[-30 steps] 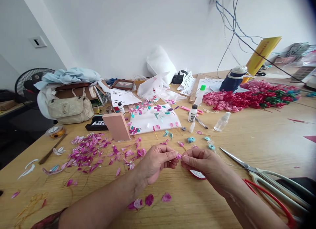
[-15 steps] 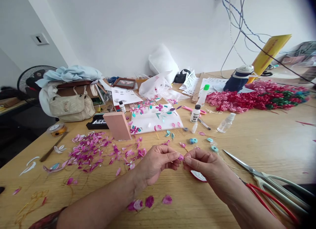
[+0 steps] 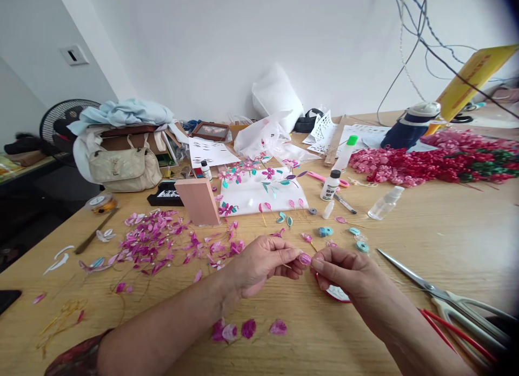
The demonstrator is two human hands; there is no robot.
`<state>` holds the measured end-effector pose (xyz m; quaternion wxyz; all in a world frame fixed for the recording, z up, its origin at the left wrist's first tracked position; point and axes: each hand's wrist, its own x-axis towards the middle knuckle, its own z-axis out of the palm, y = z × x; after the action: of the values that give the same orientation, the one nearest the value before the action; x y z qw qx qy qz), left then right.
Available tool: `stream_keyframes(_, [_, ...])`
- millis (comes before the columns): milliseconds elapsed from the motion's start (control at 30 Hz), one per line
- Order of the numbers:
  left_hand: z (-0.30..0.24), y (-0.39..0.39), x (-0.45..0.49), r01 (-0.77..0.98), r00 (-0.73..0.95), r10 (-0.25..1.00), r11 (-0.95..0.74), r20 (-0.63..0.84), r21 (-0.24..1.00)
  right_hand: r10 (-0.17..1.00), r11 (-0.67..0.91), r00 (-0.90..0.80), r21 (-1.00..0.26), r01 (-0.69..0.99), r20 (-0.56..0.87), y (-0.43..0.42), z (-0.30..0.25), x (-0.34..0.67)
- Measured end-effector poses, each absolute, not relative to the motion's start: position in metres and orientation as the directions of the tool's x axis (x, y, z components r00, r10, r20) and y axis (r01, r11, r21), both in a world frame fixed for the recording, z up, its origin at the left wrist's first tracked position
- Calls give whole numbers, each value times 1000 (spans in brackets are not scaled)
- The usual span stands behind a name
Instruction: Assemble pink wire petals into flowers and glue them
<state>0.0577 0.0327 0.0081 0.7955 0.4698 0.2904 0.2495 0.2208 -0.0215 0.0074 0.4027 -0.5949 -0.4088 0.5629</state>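
Note:
Between both hands, over the table, is a small pink petal with a rounded outline. My left hand pinches its left side between thumb and fingertips. The thumb and index finger of my right hand are closed at its right edge. Partly hidden under my right hand lies a white dish with a red rim. Several loose magenta petals rest on the table nearer to me. To the left of my hands spreads a heap of pink petals.
Large scissors and red-handled tool grips lie at the right. Behind my hands are a pink block, a white sheet with flowers, a black-capped bottle and a spray bottle. Red and pink flower bunches lie farther back.
The view has swung slightly left, so things sit farther right in the picture. More of the petal's face shows between my fingers. Both hands keep their pinch.

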Motion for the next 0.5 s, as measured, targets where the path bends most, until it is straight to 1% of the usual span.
stream_keyframes(167, [17,35,55,-30,724,647,376,-239,926,937,-348,41,-937,29,-346,-21,8,221])
stream_keyframes(333, [23,35,55,108,688,688,218,-231,970,939,-343,36,-939,38,-342,-20,8,220])
stream_keyframes(400, [22,35,56,189,670,709,123,-220,974,941,-338,36,-940,43,-337,-20,7,220])
stream_keyframes(433, [20,35,55,218,662,725,55,-189,974,943,-333,40,-942,47,-331,-19,7,220])
stream_keyframes(500, [17,34,55,235,642,764,-112,-68,965,946,-323,54,-945,61,-320,-19,7,220])
